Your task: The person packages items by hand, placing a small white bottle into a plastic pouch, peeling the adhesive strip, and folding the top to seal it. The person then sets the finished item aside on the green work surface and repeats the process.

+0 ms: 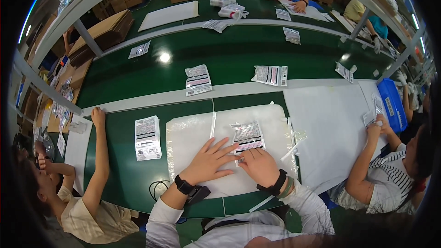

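Head view: our packet (248, 134) sits around 11 o'clock from our nearer right hand (260, 164), long axis roughly 12-to-6; right's curled, can't tell if gripping, left hand (206, 161) splayed loose.

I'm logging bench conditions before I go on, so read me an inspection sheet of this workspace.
Surface: green table, with a white mat in front of the person.
Work items: a packet on the mat; a stack of similar ones left of the mat.
Clutter: loose packets on and beyond the grey rail; a white strip on the mat.
Hands: left hand spread, fingertips near the packet's lower left; right hand curled at its lower end, grip hidden.
Cables: what looks like a black cord, looped by the mat's lower left corner.
Surroundings: co-workers left, right and across; blue bin at right.
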`<state>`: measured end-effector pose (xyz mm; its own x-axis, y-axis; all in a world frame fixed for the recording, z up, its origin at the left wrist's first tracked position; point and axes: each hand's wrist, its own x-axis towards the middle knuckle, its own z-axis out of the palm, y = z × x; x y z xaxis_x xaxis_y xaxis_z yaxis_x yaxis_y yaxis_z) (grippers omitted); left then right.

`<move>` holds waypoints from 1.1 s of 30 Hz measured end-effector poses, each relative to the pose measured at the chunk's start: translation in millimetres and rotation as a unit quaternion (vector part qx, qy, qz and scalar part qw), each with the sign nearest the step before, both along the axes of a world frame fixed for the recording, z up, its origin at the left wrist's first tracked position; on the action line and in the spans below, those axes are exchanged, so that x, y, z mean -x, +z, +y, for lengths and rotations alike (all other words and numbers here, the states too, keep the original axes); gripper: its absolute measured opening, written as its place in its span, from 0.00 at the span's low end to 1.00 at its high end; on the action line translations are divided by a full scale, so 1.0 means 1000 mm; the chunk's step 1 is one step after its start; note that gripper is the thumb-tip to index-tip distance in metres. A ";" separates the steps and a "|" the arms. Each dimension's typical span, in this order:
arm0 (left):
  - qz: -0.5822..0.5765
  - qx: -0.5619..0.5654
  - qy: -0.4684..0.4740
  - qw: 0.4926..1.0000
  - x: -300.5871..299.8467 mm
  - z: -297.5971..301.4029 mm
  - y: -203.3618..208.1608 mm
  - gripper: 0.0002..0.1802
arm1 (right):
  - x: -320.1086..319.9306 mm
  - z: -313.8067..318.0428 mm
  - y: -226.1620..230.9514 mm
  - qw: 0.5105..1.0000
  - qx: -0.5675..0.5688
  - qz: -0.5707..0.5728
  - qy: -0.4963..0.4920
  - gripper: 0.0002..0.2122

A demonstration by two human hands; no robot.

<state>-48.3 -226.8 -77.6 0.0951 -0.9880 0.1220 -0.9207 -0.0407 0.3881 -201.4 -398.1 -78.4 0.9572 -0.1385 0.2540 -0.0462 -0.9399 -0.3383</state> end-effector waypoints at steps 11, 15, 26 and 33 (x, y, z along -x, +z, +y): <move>-0.021 0.019 0.017 0.999 0.007 -0.008 0.004 0.21 | 0.004 -0.007 0.000 0.999 -0.010 -0.017 0.043 0.10; -0.035 -0.015 0.035 0.999 0.013 -0.012 0.001 0.21 | 0.005 -0.016 0.003 0.996 -0.022 -0.031 0.077 0.09; -0.007 -0.001 0.023 1.000 0.017 -0.022 0.004 0.25 | 0.065 -0.145 0.026 0.979 -0.100 -0.042 -0.173 0.05; -0.001 -0.013 0.044 0.999 0.023 -0.027 0.004 0.31 | 0.043 -0.140 0.032 0.970 0.096 -0.155 -0.159 0.11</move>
